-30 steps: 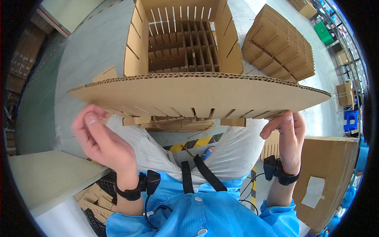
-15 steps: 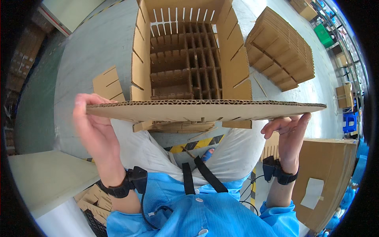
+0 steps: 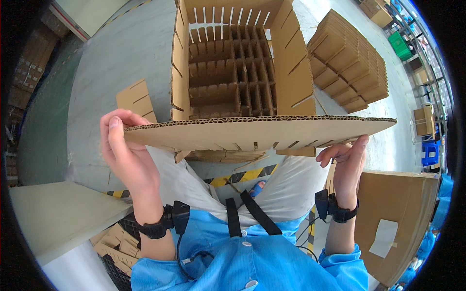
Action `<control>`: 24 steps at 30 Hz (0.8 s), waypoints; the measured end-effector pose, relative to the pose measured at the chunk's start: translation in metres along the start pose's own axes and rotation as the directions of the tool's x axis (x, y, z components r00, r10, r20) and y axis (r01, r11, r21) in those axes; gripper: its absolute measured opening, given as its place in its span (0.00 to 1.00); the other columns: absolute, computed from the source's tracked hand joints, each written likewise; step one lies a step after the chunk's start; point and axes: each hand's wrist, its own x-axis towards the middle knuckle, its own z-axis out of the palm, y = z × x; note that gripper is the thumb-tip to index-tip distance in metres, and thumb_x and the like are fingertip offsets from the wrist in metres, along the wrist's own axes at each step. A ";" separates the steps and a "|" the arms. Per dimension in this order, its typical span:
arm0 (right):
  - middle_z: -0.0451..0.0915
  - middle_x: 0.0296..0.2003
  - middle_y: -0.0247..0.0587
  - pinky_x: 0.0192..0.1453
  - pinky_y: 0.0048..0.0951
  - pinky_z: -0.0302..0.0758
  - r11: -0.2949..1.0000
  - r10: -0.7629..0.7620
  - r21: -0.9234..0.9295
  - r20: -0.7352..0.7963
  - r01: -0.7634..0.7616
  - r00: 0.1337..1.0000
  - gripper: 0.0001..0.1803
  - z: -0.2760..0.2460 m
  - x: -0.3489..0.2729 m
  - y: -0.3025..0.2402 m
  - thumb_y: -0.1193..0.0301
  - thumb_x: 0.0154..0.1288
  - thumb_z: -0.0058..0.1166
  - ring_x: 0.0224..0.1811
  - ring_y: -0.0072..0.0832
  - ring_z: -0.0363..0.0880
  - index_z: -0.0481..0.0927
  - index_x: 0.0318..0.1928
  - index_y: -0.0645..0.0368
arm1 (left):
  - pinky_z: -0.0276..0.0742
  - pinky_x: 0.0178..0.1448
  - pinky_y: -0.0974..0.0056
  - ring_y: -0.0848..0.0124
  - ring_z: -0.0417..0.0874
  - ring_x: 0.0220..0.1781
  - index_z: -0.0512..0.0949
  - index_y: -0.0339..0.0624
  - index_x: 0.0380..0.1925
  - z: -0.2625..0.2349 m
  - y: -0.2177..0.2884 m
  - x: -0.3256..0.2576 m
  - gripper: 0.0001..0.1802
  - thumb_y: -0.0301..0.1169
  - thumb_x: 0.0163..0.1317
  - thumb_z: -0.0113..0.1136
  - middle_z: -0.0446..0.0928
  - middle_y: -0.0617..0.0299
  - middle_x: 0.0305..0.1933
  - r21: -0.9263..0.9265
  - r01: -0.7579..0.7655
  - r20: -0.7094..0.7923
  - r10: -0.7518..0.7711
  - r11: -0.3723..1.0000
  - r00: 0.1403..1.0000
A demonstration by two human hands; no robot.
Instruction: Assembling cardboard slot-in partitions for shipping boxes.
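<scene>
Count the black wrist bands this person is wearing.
2. One wrist band is on the left arm, below the left hand; the other band is on the right arm, below the right hand. Both hands hold the slotted cardboard sheet.

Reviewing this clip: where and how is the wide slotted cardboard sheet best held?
Probably by its two short ends, one hand from each side, as shown: the left hand and right hand pinch the ends of the cardboard sheet. It is long, thin and held flat, with slots cut along its near edge, so a grip at the ends likely keeps it level.
</scene>
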 end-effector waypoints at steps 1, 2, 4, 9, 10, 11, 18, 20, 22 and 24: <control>0.75 0.13 0.46 0.30 0.29 0.77 1.000 0.008 -0.003 0.008 -0.008 1.000 0.43 0.000 -0.001 0.002 0.41 0.74 0.17 0.19 0.32 0.78 0.74 0.29 0.68 | 0.69 0.43 0.66 0.72 0.73 0.35 0.72 0.40 0.38 -0.001 0.000 -0.001 0.13 0.38 0.69 0.43 0.70 0.62 0.29 0.001 0.000 -0.001 0.000 1.000 1.000; 0.75 0.13 0.46 0.30 0.29 0.77 1.000 0.007 -0.003 0.008 -0.007 1.000 0.43 0.000 -0.001 0.003 0.41 0.74 0.17 0.19 0.32 0.78 0.74 0.29 0.68 | 0.69 0.42 0.67 0.72 0.73 0.35 0.72 0.40 0.38 0.000 0.000 -0.002 0.12 0.37 0.69 0.44 0.70 0.62 0.29 0.007 -0.011 0.012 0.011 1.000 1.000; 0.75 0.13 0.45 0.31 0.30 0.77 0.999 0.032 -0.011 0.010 -0.032 0.999 0.45 -0.001 -0.002 0.005 0.40 0.74 0.17 0.19 0.32 0.78 0.74 0.25 0.67 | 0.69 0.42 0.67 0.72 0.73 0.35 0.71 0.41 0.37 0.001 0.000 -0.003 0.12 0.37 0.69 0.44 0.70 0.62 0.29 0.012 -0.025 0.024 0.025 1.000 0.999; 0.75 0.13 0.45 0.31 0.30 0.77 0.999 0.043 -0.010 0.013 -0.043 0.999 0.45 -0.005 -0.004 0.012 0.40 0.74 0.16 0.19 0.32 0.78 0.74 0.24 0.66 | 0.69 0.42 0.67 0.73 0.73 0.35 0.71 0.41 0.37 0.003 -0.001 -0.005 0.11 0.37 0.69 0.44 0.71 0.62 0.30 0.011 -0.044 0.039 0.044 0.999 0.998; 0.75 0.13 0.45 0.32 0.30 0.77 1.000 0.030 -0.008 0.042 -0.029 0.999 0.44 -0.006 -0.004 0.013 0.40 0.74 0.16 0.19 0.32 0.78 0.74 0.26 0.66 | 0.69 0.42 0.67 0.73 0.73 0.35 0.71 0.41 0.37 0.003 0.000 -0.005 0.11 0.37 0.69 0.44 0.71 0.62 0.30 0.011 -0.045 0.041 0.045 0.999 0.998; 0.75 0.13 0.45 0.32 0.30 0.77 1.000 0.029 -0.007 0.041 -0.029 0.999 0.44 -0.005 -0.004 0.014 0.40 0.74 0.16 0.19 0.32 0.78 0.74 0.26 0.66 | 0.69 0.42 0.67 0.73 0.73 0.35 0.71 0.41 0.37 0.003 0.001 -0.005 0.11 0.37 0.69 0.44 0.71 0.63 0.30 0.014 -0.041 0.032 0.041 0.999 0.999; 0.76 0.14 0.45 0.32 0.29 0.77 0.998 0.064 -0.006 0.046 -0.064 0.997 0.41 -0.008 -0.002 0.012 0.41 0.74 0.17 0.20 0.32 0.79 0.74 0.35 0.67 | 0.70 0.42 0.67 0.73 0.73 0.35 0.72 0.41 0.39 0.003 -0.004 -0.004 0.12 0.38 0.69 0.45 0.71 0.63 0.30 0.017 -0.017 0.013 0.017 1.000 1.000; 0.76 0.14 0.45 0.32 0.29 0.77 0.997 0.071 -0.006 0.054 -0.071 0.996 0.42 -0.008 -0.002 0.009 0.41 0.74 0.18 0.20 0.32 0.79 0.74 0.35 0.67 | 0.70 0.43 0.67 0.73 0.73 0.35 0.72 0.41 0.39 0.001 -0.006 -0.005 0.12 0.38 0.69 0.45 0.70 0.63 0.30 0.014 -0.018 0.006 0.018 1.000 1.000; 0.77 0.15 0.46 0.33 0.29 0.77 0.999 0.036 -0.018 0.091 -0.034 0.995 0.41 -0.005 -0.002 0.005 0.40 0.74 0.19 0.21 0.31 0.80 0.74 0.34 0.67 | 0.70 0.43 0.67 0.73 0.73 0.35 0.72 0.40 0.39 -0.003 -0.009 -0.008 0.13 0.38 0.69 0.45 0.70 0.63 0.30 0.011 -0.020 0.000 0.020 1.000 1.000; 0.77 0.15 0.46 0.33 0.29 0.77 1.000 0.029 -0.012 0.087 -0.028 0.996 0.41 -0.003 -0.003 0.004 0.40 0.74 0.20 0.21 0.31 0.80 0.74 0.32 0.66 | 0.70 0.44 0.66 0.73 0.72 0.36 0.72 0.40 0.39 -0.007 -0.011 -0.009 0.13 0.37 0.70 0.44 0.70 0.63 0.30 0.008 -0.027 0.003 0.027 1.000 1.000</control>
